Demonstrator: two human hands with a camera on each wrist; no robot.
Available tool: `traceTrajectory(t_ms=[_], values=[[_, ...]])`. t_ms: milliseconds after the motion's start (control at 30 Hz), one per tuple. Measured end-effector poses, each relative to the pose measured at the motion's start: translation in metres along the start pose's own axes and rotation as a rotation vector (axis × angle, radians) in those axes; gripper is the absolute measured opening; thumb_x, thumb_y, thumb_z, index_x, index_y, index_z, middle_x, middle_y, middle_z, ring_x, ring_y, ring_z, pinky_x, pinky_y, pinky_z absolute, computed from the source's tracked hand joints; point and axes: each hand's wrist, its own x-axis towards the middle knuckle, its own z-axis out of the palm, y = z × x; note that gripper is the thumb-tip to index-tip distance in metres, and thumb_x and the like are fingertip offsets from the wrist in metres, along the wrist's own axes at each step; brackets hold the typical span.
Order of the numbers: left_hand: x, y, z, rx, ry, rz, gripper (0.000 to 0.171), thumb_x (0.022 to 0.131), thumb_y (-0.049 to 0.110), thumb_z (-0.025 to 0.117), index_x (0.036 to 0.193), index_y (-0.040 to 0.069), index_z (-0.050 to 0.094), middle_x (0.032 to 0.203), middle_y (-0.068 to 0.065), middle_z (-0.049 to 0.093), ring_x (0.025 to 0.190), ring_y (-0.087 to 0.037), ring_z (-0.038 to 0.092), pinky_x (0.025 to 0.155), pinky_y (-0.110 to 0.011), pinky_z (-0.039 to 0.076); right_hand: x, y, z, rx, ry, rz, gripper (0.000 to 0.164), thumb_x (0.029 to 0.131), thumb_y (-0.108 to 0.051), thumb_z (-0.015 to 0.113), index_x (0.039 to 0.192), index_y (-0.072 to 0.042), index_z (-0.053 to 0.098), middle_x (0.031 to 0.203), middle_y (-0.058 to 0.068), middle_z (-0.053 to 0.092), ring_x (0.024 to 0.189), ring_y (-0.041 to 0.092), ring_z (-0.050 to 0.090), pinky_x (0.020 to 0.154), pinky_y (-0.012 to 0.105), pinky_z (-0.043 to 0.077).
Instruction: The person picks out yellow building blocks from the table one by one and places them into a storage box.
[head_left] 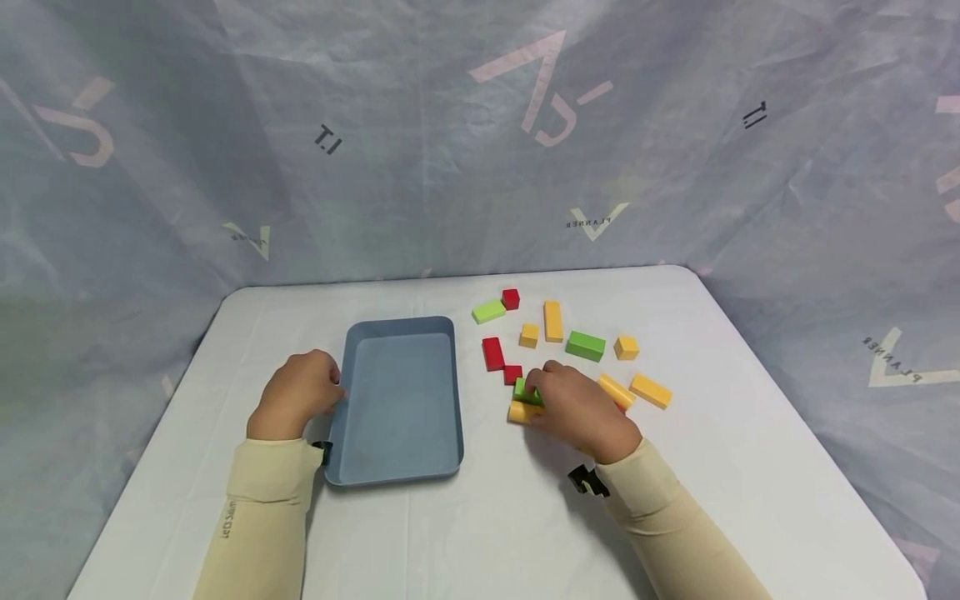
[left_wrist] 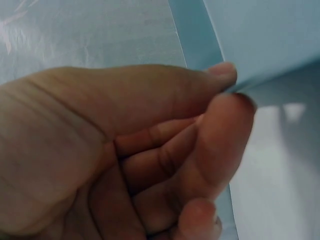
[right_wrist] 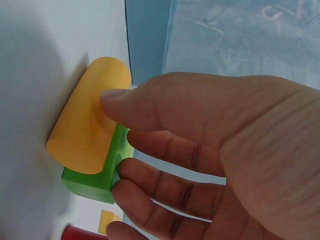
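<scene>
A: Left hand (head_left: 296,392), entry one?
B: One, in cream sleeve (head_left: 262,508). Pinching, with thumb and forefinger, the left rim of one blue-grey tray (head_left: 397,408).

A: Location of tray?
B: On the left part of the white worktop (head_left: 487,533), long side running away from the near edge.

A: Right hand (head_left: 581,412), entry two?
B: One, in matching sleeve. Low over the worktop, to the right of the tray. Thumb tip on one yellow cylinder (right_wrist: 82,125); other fingers bent, tips at one green block (right_wrist: 87,185). Firm grip or mere contact: cannot tell.

A: Position of those two pieces?
B: Side by side, touching, at the near left of the assortment; cylinder on its side, nearer the front.

A: Remaining stock?
B: Beyond, toward the far edge: light green block (head_left: 488,312) beside far red cube (head_left: 511,299); red block (head_left: 492,354); near red cube (head_left: 513,375), just behind the green block; small yellow cube (head_left: 528,336) beside upper yellow block (head_left: 552,322); dark green block (head_left: 585,346). Toward the right: right yellow cube (head_left: 627,347), second yellow cylinder (head_left: 617,390), right yellow block (head_left: 651,391).

A: Backdrop?
B: Grey printed cloth (head_left: 420,125), creased.
</scene>
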Motion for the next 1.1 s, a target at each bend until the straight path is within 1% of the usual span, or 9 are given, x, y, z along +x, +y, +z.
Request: traceTrajectory(t_ms=[100,200,267,400,500,567,700,833,1100], values=[[0.0,0.001,-0.001,0.011,-0.007,-0.005,0.022,0.08,0.014,0.071,0.067,0.009,0.054,0.056,-0.002,0.059,0.052,-0.02,0.051,0.047,-0.037,0.037,0.001,0.001,0.001,-0.01,0.005,-0.004,0.034,0.072,-0.033,0.081,0.099,-0.018,0.067,0.09,-0.005,0.053,0.076,0.009,0.047,0.068,0.027,0.047],[0.001,-0.001,-0.001,0.003,-0.023,-0.006,0.018,0.081,0.016,0.07,0.072,0.008,0.057,0.06,-0.003,0.061,0.054,-0.019,0.053,0.048,-0.037,0.039,0.002,0.001,0.001,-0.022,0.012,-0.015,0.034,0.072,-0.033,0.081,0.098,-0.017,0.067,0.088,-0.005,0.053,0.075,0.009,0.048,0.068,0.027,0.047],[0.002,-0.004,-0.002,-0.009,-0.038,0.006,0.017,0.082,0.019,0.07,0.078,0.007,0.06,0.064,-0.002,0.063,0.056,-0.018,0.054,0.05,-0.038,0.041,0.002,0.0,0.001,-0.023,0.008,-0.012,0.033,0.072,-0.032,0.081,0.098,-0.018,0.067,0.087,-0.006,0.053,0.073,0.009,0.048,0.067,0.027,0.047],[0.003,-0.01,-0.003,-0.028,-0.055,0.059,0.02,0.082,0.023,0.071,0.088,0.005,0.064,0.071,-0.002,0.064,0.059,-0.017,0.055,0.054,-0.039,0.044,0.003,-0.003,0.003,-0.032,-0.024,0.007,0.031,0.073,-0.03,0.081,0.098,-0.02,0.067,0.084,-0.009,0.053,0.072,0.008,0.048,0.065,0.027,0.046],[0.002,-0.014,-0.003,-0.027,-0.057,0.096,0.016,0.082,0.022,0.071,0.082,0.008,0.065,0.068,-0.001,0.061,0.058,-0.019,0.051,0.053,-0.038,0.043,0.003,-0.004,0.005,-0.042,-0.042,0.015,0.03,0.073,-0.029,0.081,0.098,-0.021,0.067,0.082,-0.01,0.054,0.071,0.008,0.047,0.065,0.027,0.045],[0.002,-0.014,-0.003,-0.019,-0.048,0.113,0.016,0.082,0.021,0.072,0.075,0.01,0.063,0.065,-0.001,0.058,0.057,-0.019,0.048,0.051,-0.036,0.041,0.004,-0.004,0.006,-0.048,-0.046,0.014,0.03,0.072,-0.029,0.081,0.098,-0.021,0.068,0.081,-0.01,0.053,0.07,0.008,0.047,0.064,0.027,0.045],[0.003,-0.014,-0.002,-0.03,-0.051,0.122,0.02,0.082,0.018,0.071,0.067,0.011,0.061,0.057,0.0,0.058,0.052,-0.019,0.049,0.048,-0.036,0.04,0.004,-0.004,0.007,-0.043,-0.048,0.015,0.028,0.072,-0.028,0.082,0.095,-0.022,0.069,0.079,-0.01,0.052,0.069,0.008,0.047,0.062,0.027,0.045],[0.003,-0.013,-0.001,-0.059,-0.07,0.114,0.021,0.082,0.014,0.071,0.066,0.008,0.059,0.054,-0.001,0.061,0.051,-0.018,0.054,0.048,-0.036,0.042,0.004,-0.004,0.009,-0.051,-0.041,0.012,0.027,0.071,-0.027,0.082,0.094,-0.022,0.069,0.078,-0.011,0.051,0.068,0.008,0.046,0.061,0.027,0.044],[0.004,-0.012,0.002,-0.065,-0.063,0.091,0.019,0.081,0.011,0.071,0.068,0.007,0.058,0.058,-0.001,0.061,0.051,-0.015,0.058,0.05,-0.037,0.044,0.006,-0.005,0.011,-0.079,-0.027,0.013,0.027,0.07,-0.027,0.083,0.092,-0.021,0.068,0.077,-0.009,0.051,0.066,0.008,0.046,0.058,0.026,0.044]])
